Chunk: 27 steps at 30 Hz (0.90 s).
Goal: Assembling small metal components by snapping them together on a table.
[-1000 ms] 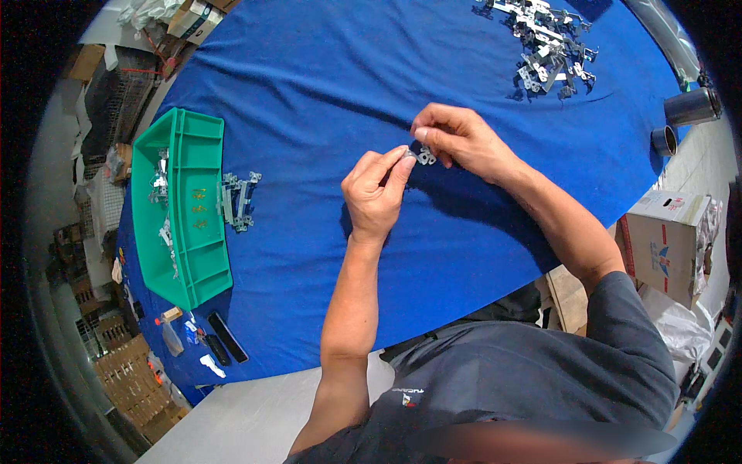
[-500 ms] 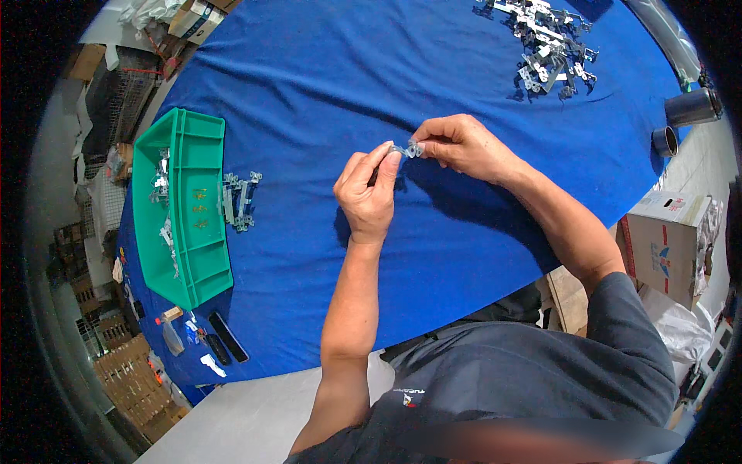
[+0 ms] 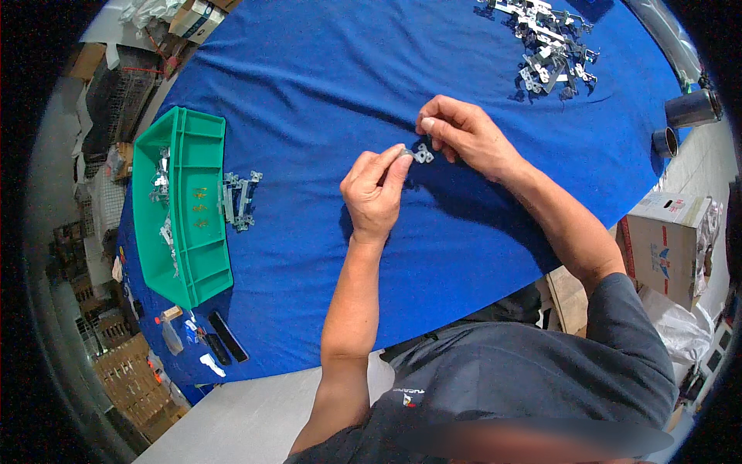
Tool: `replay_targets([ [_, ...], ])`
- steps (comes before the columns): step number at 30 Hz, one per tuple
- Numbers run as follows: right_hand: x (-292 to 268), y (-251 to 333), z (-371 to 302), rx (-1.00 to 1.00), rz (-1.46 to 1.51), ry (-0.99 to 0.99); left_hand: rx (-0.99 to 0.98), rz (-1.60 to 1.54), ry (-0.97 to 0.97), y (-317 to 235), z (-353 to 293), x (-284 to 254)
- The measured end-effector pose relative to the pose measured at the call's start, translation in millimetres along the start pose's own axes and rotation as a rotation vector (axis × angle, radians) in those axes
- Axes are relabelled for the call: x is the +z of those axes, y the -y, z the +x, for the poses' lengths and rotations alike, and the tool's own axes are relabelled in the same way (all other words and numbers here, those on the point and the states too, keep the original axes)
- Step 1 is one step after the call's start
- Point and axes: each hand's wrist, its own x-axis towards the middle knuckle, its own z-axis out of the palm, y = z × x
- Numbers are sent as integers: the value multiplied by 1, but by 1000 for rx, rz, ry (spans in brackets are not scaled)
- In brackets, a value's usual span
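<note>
Over the blue cloth, my left hand point(image 3: 373, 193) pinches a small silvery metal bracket point(image 3: 423, 155) between thumb and forefinger. The bracket's flat end with holes sticks out to the right; the rest is hidden by the fingers. Just beyond that end is my right hand point(image 3: 466, 138), its thumb and fingers drawn together. Whatever these fingertips hold, if anything, is too small to make out. To the left, several similar metal brackets point(image 3: 241, 201) lie on the cloth against a green compartment tray point(image 3: 202, 259).
The tray holds metal parts point(image 3: 161, 178) and small brass-coloured pieces point(image 3: 200, 207). A heap of metal brackets point(image 3: 547, 46) lies at the far right. Near the right edge stand a dark cup point(image 3: 665, 142) and a cardboard box point(image 3: 666, 240). A black phone-like slab point(image 3: 228, 336) lies front left.
My right hand has come off the bracket and moved slightly up and right. My left hand has shifted a little to the right with the bracket, showing more of its end.
</note>
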Motion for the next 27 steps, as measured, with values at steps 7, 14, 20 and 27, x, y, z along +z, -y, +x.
replay_targets([
  [7, -1, -5, 1, 37, -140, 108, -80, 0, -109, 1, -2, -2],
  [14, -1, -7, 1, 39, -135, 123, -39, -5, -77, 2, 1, -2],
  [20, -1, -3, 1, 61, 18, 154, -42, -29, -30, 1, 1, 1],
  [27, 2, -6, 1, -7, 37, -40, -31, 7, -1, -2, 1, 0],
])
